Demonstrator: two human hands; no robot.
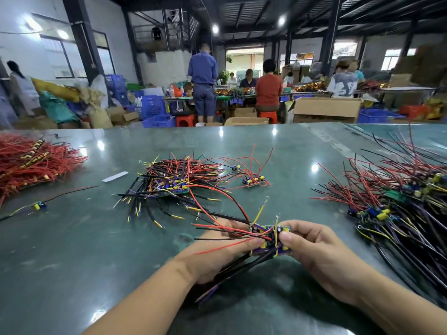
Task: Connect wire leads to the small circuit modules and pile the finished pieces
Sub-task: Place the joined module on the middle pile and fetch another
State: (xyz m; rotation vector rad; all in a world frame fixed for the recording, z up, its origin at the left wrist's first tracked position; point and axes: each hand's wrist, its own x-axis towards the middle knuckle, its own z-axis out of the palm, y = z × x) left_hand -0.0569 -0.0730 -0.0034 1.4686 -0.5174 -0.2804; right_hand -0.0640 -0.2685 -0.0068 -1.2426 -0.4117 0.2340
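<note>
Both hands met low over the green bench point(72, 250), sharing a small cluster of circuit modules point(271, 239) between them. Left hand point(227, 247) held a narrow grip on the cluster's left side, thumb on top, with red and black wire leads point(217, 228) fanning out over its fingers to the left. Right hand point(312, 245) pinched the cluster's right edge, thumb pressed on the components. Beyond the hands lay a central pile of wired modules point(174, 180), with a smaller wired module point(252, 181) just right of it. A large heap of wired modules point(396, 199) spread at the right, a mass of red wires point(31, 163) at the far left, and a single wired module point(38, 205) near it.
</note>
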